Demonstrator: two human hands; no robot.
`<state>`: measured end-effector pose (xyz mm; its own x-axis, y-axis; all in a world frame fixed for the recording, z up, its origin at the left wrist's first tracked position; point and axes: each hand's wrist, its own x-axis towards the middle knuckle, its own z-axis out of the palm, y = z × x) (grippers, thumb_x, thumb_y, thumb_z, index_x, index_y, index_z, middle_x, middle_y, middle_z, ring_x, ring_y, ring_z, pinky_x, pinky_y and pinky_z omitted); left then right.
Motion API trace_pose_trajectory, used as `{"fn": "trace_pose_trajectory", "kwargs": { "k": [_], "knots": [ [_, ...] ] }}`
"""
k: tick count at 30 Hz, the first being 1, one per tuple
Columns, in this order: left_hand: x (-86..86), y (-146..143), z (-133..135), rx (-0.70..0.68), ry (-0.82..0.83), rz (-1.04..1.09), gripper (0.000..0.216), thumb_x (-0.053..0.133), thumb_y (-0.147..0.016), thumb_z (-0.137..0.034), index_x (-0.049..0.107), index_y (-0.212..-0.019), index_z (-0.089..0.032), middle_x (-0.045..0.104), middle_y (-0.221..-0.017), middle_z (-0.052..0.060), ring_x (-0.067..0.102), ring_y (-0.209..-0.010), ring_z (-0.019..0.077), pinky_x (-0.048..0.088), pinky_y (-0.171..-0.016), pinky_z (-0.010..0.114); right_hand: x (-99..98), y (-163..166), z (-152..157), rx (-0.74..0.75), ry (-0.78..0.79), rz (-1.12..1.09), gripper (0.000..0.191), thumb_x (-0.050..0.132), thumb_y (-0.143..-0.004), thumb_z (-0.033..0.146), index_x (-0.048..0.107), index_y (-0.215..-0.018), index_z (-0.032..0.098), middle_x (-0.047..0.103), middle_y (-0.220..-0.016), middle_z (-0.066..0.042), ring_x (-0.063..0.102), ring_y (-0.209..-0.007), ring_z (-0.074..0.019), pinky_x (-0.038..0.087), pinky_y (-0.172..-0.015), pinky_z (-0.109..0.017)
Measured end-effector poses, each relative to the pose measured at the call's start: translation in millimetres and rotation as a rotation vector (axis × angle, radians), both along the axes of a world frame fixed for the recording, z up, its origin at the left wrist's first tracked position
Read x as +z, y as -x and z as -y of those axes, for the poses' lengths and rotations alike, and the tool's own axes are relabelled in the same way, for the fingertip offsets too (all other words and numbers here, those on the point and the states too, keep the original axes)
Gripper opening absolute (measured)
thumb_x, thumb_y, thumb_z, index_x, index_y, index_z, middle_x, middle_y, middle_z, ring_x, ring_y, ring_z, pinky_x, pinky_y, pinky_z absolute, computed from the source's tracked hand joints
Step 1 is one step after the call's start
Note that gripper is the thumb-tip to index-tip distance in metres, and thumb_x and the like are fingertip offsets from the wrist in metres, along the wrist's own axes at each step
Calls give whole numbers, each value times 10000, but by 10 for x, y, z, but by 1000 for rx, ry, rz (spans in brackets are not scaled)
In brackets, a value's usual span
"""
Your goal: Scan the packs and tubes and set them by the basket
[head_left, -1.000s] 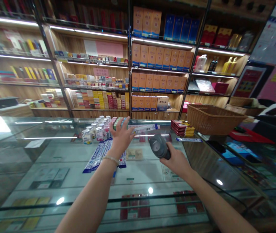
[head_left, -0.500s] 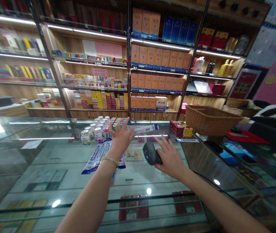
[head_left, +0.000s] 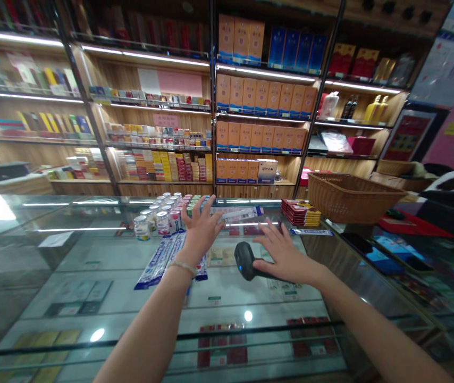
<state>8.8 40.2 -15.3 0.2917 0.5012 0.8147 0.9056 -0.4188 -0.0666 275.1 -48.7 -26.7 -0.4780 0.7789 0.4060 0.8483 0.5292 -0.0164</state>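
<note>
My left hand (head_left: 201, 229) is above the glass counter with its fingers spread and nothing in them. Beside and partly behind it lie long blue-and-white packets (head_left: 159, 260) and a cluster of small cans (head_left: 163, 221). Another long packet (head_left: 241, 214) lies just past its fingertips. My right hand (head_left: 285, 255) has its fingers stretched out over the handle of a black barcode scanner (head_left: 244, 260). The thumb lies near the scanner's neck, and the fingers are not wrapped round it. The hand hides part of the handle.
A stack of red-and-yellow packs (head_left: 301, 214) and a single blue-and-white packet (head_left: 311, 232) are at the right. Beyond them stands a wicker basket (head_left: 354, 197). Shelves of orange boxes (head_left: 251, 94) rise behind the glass counter (head_left: 119, 255).
My right hand's fingers have lifted and spread off the scanner, exposing more of its handle; the hand has shifted slightly right. My left hand stays spread in nearly the same place.
</note>
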Motion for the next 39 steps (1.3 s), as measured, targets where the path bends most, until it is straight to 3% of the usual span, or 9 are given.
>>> {"fn": "trace_pose_trajectory", "kwargs": {
  "k": [5, 9, 15, 24, 28, 33, 39],
  "knots": [
    [38, -61, 48, -10, 19, -28, 215, 796, -845, -286, 771, -1058, -311, 494, -1632, 75, 377, -1517, 388, 100, -1221, 757, 219, -101, -485, -180, -437, -103, 406, 631, -973, 427, 610, -1316, 210, 479, -1586, -190, 217, -1601, -371, 184, -1261, -658],
    [41, -96, 61, -28, 24, -45, 244, 798, -839, -267, 771, -1075, -323, 500, -1628, 64, 391, -1511, 386, 94, -1225, 762, 101, -114, -768, -218, -530, -91, 374, 723, -892, 319, 632, -1244, 229, 481, -1582, -186, 232, -1591, -383, 229, -1227, -649],
    [25, -137, 82, -26, 33, -101, 241, 799, -847, -280, 770, -1084, -309, 490, -1634, 84, 410, -1500, 394, 113, -1219, 773, -112, -109, -878, -167, -630, -94, 300, 753, -872, 287, 668, -1159, 272, 502, -1583, -132, 201, -1611, -334, 217, -1245, -606],
    [30, -193, 111, -69, 22, -120, 259, 790, -848, -276, 750, -1102, -307, 484, -1639, 73, 398, -1508, 372, 49, -1252, 748, -61, -131, -810, -105, -689, -85, 122, 668, -939, 238, 702, -1050, 275, 533, -1587, -85, 294, -1583, -294, 143, -1278, -596],
    [3, -204, 101, -95, 22, -120, 255, 747, -879, -267, 737, -1131, -305, 489, -1636, 79, 398, -1511, 359, 30, -1266, 724, -14, -140, -727, -117, -617, -110, 130, 606, -982, 247, 719, -1038, 281, 546, -1584, -59, 324, -1573, -271, 141, -1281, -576],
    [-6, -221, 98, -135, 3, -106, 86, 670, -930, -262, 751, -945, -287, 530, -1606, 55, 416, -1503, 340, 11, -1271, 709, 39, -137, -670, -152, -556, -150, 193, 571, -1024, 330, 743, -949, 287, 574, -1561, -33, 362, -1547, -290, 158, -1259, -581],
    [17, -230, 104, -113, 5, -94, 132, 673, -937, -307, 728, -829, -256, 528, -1608, 47, 400, -1509, 351, 12, -1261, 713, 24, -136, -671, -199, -513, -179, 183, 605, -1008, 363, 751, -932, 285, 588, -1542, -43, 360, -1531, -324, 171, -1230, -603]
  ]
}}
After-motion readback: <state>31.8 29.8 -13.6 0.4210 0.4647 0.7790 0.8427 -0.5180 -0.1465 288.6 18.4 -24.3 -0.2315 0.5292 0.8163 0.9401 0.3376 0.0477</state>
